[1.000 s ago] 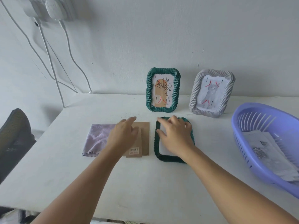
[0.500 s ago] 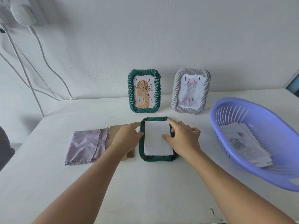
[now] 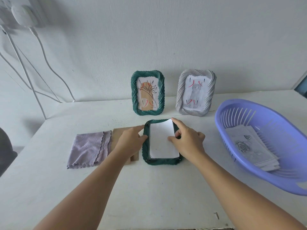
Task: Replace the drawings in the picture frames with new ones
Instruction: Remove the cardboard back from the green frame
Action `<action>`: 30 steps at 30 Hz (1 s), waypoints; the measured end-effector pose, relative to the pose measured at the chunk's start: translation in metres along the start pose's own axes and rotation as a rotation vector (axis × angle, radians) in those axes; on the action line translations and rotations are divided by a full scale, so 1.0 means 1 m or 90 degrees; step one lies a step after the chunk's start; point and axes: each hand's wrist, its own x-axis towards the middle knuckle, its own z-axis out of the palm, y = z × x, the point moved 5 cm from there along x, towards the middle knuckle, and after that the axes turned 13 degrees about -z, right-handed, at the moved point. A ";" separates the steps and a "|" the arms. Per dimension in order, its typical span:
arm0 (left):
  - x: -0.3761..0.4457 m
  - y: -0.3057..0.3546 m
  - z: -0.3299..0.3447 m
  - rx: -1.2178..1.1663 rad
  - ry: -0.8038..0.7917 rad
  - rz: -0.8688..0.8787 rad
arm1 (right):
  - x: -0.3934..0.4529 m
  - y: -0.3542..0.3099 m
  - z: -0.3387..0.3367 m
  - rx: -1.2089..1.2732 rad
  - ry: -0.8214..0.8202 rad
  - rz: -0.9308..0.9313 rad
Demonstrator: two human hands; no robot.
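A dark green frame (image 3: 162, 161) lies face down on the white table (image 3: 149, 196), with a blank-backed white sheet (image 3: 161, 143) in its opening. The sheet sits slightly skewed, its top right corner over the rim. My right hand (image 3: 188, 142) pinches the sheet's right edge with the thumb on top, index finger stretched to the top corner. My left hand (image 3: 131, 141) rests against the frame's left rim with thumb and forefinger. Two frames stand at the wall: a green one (image 3: 134, 93) with a plant drawing and a grey one (image 3: 180, 95) with a cat drawing.
A purple slotted basket (image 3: 235, 112) at the right holds a stack of drawings (image 3: 249, 146). Left of the lying frame are a brown backing board (image 3: 117, 135) and a folded lilac cloth (image 3: 89, 148). White cables (image 3: 41, 52) hang down the wall at far left.
My right hand has shifted onto the sheet's right edge and the sheet now sits skewed, its top corner raised over the rim. My left hand stays at the frame's left side.
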 end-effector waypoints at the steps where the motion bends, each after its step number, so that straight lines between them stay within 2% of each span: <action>1: 0.000 0.000 0.000 0.000 -0.001 -0.002 | -0.001 0.000 0.000 -0.008 0.004 -0.010; 6: -0.002 -0.001 0.001 0.002 -0.005 0.000 | -0.002 0.000 -0.005 0.024 0.034 -0.052; 11: -0.010 0.010 -0.010 -0.056 0.093 0.025 | 0.003 -0.001 -0.011 0.145 0.099 -0.069; 15: -0.015 0.028 -0.006 -0.249 -0.055 -0.024 | 0.007 -0.007 -0.017 0.274 0.110 -0.070; 18: -0.016 0.033 -0.005 -0.435 -0.144 -0.051 | 0.009 -0.010 -0.020 0.281 0.109 -0.070; 21: -0.018 0.036 -0.007 -0.461 -0.130 -0.016 | 0.007 -0.012 -0.021 0.221 0.091 -0.077; 27: -0.018 0.047 -0.006 -0.433 -0.104 0.046 | 0.002 -0.031 -0.060 -0.100 0.115 -0.222; 30: -0.013 0.059 0.005 -0.404 -0.107 0.072 | -0.003 -0.027 -0.098 -0.230 0.132 -0.180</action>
